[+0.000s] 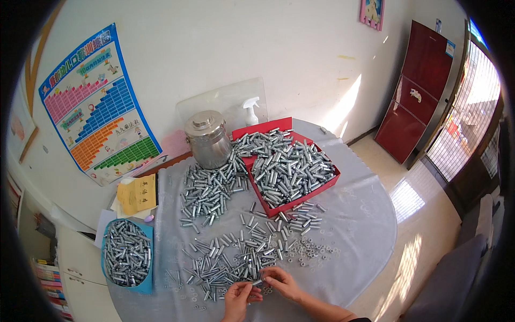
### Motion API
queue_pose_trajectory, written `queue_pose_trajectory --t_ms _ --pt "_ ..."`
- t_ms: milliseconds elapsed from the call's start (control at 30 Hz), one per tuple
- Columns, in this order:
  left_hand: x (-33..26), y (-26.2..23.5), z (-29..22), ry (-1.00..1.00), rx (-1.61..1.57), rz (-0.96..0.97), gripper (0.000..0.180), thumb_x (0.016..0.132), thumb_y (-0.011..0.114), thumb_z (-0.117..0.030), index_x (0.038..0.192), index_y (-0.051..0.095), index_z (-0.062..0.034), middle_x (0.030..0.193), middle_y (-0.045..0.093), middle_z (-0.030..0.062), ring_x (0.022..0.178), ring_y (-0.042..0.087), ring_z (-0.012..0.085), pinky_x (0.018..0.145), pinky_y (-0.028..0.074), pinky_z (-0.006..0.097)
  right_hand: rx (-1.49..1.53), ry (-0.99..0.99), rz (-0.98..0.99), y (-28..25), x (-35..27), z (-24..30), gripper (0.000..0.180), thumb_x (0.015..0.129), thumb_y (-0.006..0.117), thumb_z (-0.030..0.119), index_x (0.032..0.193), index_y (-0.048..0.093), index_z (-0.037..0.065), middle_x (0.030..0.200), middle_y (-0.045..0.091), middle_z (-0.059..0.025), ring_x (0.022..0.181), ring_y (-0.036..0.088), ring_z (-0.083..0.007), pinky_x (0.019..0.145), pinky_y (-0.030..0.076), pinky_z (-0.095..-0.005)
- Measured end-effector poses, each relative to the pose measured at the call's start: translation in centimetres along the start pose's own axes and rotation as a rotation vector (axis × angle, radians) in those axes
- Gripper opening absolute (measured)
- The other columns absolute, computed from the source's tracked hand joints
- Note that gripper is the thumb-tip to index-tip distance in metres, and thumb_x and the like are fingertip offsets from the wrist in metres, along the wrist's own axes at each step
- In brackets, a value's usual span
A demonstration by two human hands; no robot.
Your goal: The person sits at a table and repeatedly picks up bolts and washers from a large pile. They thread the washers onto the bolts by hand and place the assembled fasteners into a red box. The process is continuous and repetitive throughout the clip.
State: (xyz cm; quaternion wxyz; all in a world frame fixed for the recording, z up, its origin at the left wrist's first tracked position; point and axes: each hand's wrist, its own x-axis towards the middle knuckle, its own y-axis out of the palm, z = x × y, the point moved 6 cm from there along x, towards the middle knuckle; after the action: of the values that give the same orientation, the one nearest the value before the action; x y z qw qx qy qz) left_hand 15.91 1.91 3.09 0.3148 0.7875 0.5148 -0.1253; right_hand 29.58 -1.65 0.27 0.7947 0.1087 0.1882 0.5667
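Low in the head view, my left hand (240, 300) is closed, thumb against fingers, on a short silver metal sleeve (257, 282). Just to its right, my right hand (282, 282) has its fingertips pinched together near the sleeve's end; whatever they grip is too small to make out. Beyond both hands spreads a loose pile of silver bolts and sleeves (220, 263) on the grey tablecloth (354, 236). Many small washers and nuts (311, 250) lie scattered right of that pile.
A red box (306, 199) heaped with metal sleeves stands farther back, beside a lidded steel pot (208, 140) and a white spray bottle (250, 111). At the left sit a blue container (146, 285) full of the same parts and a yellow booklet (137, 195).
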Motion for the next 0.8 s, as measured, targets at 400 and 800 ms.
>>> queue_pose_trajectory --t_ms 400,800 --pt "-7.2 -4.0 -5.7 0.133 -0.121 0.049 0.013 0.088 0.052 -0.010 0.095 0.051 0.0017 0.082 0.062 0.0167 0.068 0.063 0.0230 0.061 0.055 0.036 -0.132 0.104 0.203 7.5 -3.9 4.0 0.019 0.088 0.055 0.016 0.099 0.056 0.000 0.080 0.058 -0.0035 0.071 0.054 -0.0095 0.066 0.046 -0.0233" --pt "-17.0 -10.2 -10.8 0.252 -0.143 0.057 0.015 0.088 0.052 -0.009 0.097 0.051 0.0026 0.084 0.062 0.0167 0.071 0.063 0.0223 0.064 0.055 0.034 -0.208 0.067 0.273 19.0 -8.1 6.8 0.019 0.087 0.057 0.018 0.090 0.058 -0.001 0.073 0.059 -0.0037 0.066 0.056 -0.0093 0.060 0.046 -0.0230"
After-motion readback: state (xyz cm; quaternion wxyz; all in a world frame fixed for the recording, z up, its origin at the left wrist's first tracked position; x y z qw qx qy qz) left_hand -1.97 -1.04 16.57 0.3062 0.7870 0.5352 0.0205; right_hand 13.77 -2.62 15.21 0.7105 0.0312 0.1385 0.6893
